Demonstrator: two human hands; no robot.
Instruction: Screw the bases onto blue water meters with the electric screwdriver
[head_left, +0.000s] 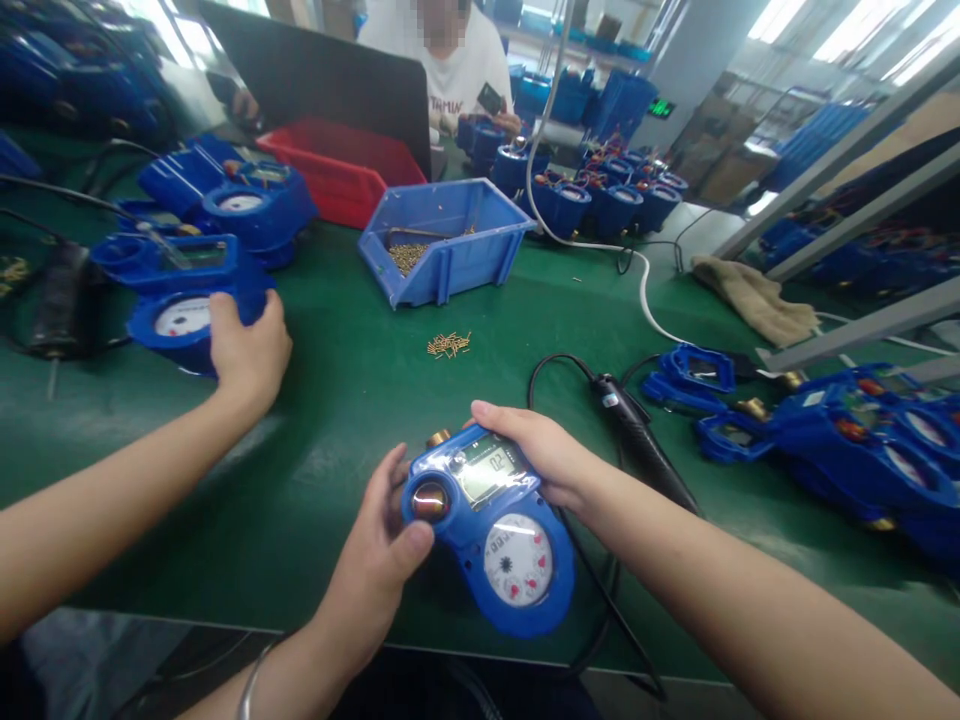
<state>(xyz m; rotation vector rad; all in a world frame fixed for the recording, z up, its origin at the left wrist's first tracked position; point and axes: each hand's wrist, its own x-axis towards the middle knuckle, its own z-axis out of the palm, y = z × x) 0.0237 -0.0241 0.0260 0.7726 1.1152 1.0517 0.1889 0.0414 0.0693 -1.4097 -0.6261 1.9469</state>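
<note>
A blue water meter (487, 560) with a lit display and a round white dial is held between both hands above the green table's front edge. My left hand (375, 560), a bracelet on its wrist, wraps the meter's left end, thumb beside the round socket with a brass-coloured cylinder in it. Gripping the upper right edge next to the display is my right hand (540, 450); its fingers are partly hidden beneath the meter. A small pile of brass screws (448, 345) lies beyond the meter, and a black electric screwdriver (645, 440) rests to the right.
Another person's hand (251, 345) grasps a blue meter (184, 315) at left. A blue bin (480, 265) of screws and a red bin (330, 175) stand behind. Someone in a white shirt sits opposite. More meters (862, 440), cables and a brown glove (754, 298) are at right.
</note>
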